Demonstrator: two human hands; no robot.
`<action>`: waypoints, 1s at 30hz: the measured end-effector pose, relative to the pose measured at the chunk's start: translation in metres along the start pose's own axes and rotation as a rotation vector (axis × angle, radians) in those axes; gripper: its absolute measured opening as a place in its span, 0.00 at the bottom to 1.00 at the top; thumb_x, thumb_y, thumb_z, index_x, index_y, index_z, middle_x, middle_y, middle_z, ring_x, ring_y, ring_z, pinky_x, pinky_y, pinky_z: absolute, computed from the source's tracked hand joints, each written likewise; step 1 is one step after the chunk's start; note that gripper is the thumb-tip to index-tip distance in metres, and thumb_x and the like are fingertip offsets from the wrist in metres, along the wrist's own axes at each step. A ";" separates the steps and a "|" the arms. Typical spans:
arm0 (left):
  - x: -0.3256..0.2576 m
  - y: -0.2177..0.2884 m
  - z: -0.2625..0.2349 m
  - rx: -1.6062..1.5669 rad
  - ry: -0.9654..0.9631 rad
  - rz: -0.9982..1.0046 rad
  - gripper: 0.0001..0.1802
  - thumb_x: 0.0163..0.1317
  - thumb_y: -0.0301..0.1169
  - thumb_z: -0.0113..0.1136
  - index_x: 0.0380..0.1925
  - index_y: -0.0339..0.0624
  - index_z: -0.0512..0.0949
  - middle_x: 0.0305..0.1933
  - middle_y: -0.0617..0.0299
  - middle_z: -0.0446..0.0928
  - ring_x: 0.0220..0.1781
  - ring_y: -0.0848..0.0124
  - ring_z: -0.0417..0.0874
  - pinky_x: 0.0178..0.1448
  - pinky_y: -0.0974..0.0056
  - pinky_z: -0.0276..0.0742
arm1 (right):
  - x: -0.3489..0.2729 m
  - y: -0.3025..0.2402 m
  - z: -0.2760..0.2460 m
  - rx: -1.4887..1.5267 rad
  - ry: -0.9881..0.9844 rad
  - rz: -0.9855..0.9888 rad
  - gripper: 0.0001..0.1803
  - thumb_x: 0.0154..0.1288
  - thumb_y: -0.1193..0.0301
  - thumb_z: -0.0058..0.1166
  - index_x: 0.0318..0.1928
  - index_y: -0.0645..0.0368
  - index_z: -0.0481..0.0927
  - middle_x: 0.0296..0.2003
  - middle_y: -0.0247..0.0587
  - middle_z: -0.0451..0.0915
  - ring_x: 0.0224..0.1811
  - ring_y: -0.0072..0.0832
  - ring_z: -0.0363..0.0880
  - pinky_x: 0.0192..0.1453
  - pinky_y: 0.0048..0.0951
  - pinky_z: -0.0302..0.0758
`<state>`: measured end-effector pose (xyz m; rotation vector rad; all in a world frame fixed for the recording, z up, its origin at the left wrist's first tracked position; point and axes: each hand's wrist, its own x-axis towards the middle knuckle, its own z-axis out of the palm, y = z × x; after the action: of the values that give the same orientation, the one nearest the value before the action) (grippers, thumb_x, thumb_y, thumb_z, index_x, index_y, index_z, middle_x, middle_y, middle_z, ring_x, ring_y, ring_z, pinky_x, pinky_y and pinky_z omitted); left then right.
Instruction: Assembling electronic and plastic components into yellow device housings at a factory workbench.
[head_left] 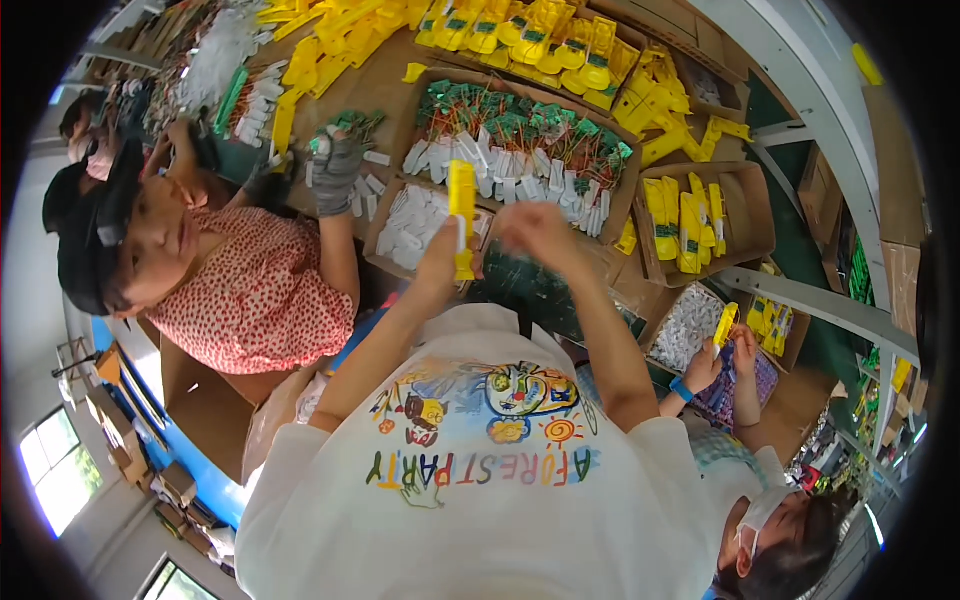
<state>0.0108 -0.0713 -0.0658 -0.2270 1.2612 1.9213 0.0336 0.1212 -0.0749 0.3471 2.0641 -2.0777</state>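
Note:
My left hand (pixel 438 262) is closed around a long yellow plastic housing (pixel 462 200), held upright in front of my chest. A small white piece shows against the housing near my fingers. To its right, my right hand (pixel 540 235) is raised and smeared by motion, so its fingers cannot be made out. Beyond both hands stands a cardboard box of green circuit boards (pixel 500 108) wired to white plastic parts (pixel 480 165). Just beside my left hand is a smaller box of loose white pieces (pixel 410 225).
At left, a co-worker's gloved hand (pixel 335 175) holds green boards. At right, another person's hands (pixel 715 362) hold a yellow part. Boxes of yellow housings (pixel 688 222) stand right and at the back. A white metal post (pixel 825 300) crosses the right side.

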 end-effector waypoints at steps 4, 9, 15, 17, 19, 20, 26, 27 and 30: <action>0.007 0.012 -0.005 0.131 -0.049 0.086 0.27 0.71 0.50 0.30 0.55 0.39 0.65 0.32 0.62 0.70 0.29 0.71 0.73 0.38 0.63 0.75 | 0.026 0.029 -0.074 -0.917 0.705 -0.214 0.10 0.59 0.65 0.56 0.31 0.59 0.77 0.23 0.40 0.77 0.24 0.34 0.76 0.30 0.35 0.72; 0.013 0.021 0.005 0.036 -0.107 -0.044 0.26 0.71 0.47 0.30 0.54 0.38 0.66 0.33 0.62 0.71 0.32 0.72 0.74 0.39 0.65 0.73 | 0.019 0.047 -0.092 -1.075 0.665 -0.225 0.08 0.59 0.66 0.55 0.34 0.57 0.80 0.28 0.38 0.79 0.30 0.32 0.77 0.33 0.34 0.73; 0.003 0.036 0.050 0.333 -0.008 0.147 0.18 0.63 0.38 0.54 0.48 0.39 0.68 0.32 0.62 0.73 0.27 0.72 0.75 0.33 0.65 0.76 | -0.025 -0.016 -0.061 0.725 0.455 -0.001 0.09 0.64 0.67 0.50 0.40 0.59 0.78 0.30 0.34 0.79 0.28 0.21 0.77 0.29 0.24 0.72; -0.001 0.043 0.068 0.764 0.111 0.578 0.22 0.52 0.28 0.65 0.47 0.40 0.69 0.34 0.59 0.75 0.32 0.65 0.78 0.37 0.61 0.76 | -0.035 -0.021 -0.049 0.768 0.381 0.041 0.10 0.64 0.67 0.50 0.41 0.58 0.77 0.30 0.34 0.79 0.27 0.21 0.77 0.28 0.22 0.72; -0.007 0.059 0.079 0.948 0.041 0.834 0.23 0.49 0.27 0.66 0.46 0.41 0.69 0.36 0.56 0.76 0.35 0.61 0.79 0.40 0.59 0.76 | -0.045 -0.027 -0.040 0.810 0.305 0.085 0.10 0.63 0.67 0.51 0.42 0.57 0.77 0.30 0.34 0.79 0.25 0.22 0.76 0.28 0.20 0.71; -0.008 0.064 0.083 1.121 -0.034 1.086 0.25 0.46 0.25 0.67 0.46 0.41 0.70 0.37 0.54 0.76 0.39 0.56 0.79 0.43 0.58 0.75 | -0.050 -0.033 -0.036 0.748 0.205 0.100 0.10 0.64 0.67 0.50 0.42 0.57 0.76 0.30 0.33 0.79 0.25 0.22 0.76 0.29 0.20 0.71; -0.033 0.079 0.101 1.116 -0.016 0.799 0.24 0.48 0.30 0.69 0.45 0.41 0.70 0.34 0.53 0.77 0.36 0.54 0.80 0.41 0.59 0.76 | -0.061 -0.044 -0.027 -0.143 0.267 -0.091 0.15 0.70 0.62 0.40 0.49 0.58 0.72 0.32 0.32 0.78 0.28 0.21 0.77 0.34 0.21 0.72; -0.034 0.082 0.100 1.014 0.037 0.693 0.24 0.48 0.30 0.69 0.45 0.41 0.70 0.33 0.54 0.78 0.36 0.56 0.81 0.40 0.59 0.76 | -0.062 -0.056 -0.023 -0.188 0.355 -0.394 0.17 0.69 0.64 0.42 0.53 0.59 0.70 0.33 0.36 0.78 0.30 0.23 0.77 0.37 0.23 0.72; -0.040 0.084 0.108 0.938 0.082 0.655 0.24 0.47 0.30 0.71 0.43 0.41 0.70 0.32 0.56 0.79 0.34 0.62 0.83 0.37 0.60 0.76 | -0.074 -0.073 -0.007 0.180 0.184 -0.485 0.24 0.68 0.68 0.42 0.63 0.60 0.58 0.37 0.42 0.76 0.30 0.25 0.76 0.40 0.25 0.72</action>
<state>0.0068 -0.0174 0.0656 0.6681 2.3343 1.5721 0.0831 0.1267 0.0167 0.0630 2.2440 -2.6079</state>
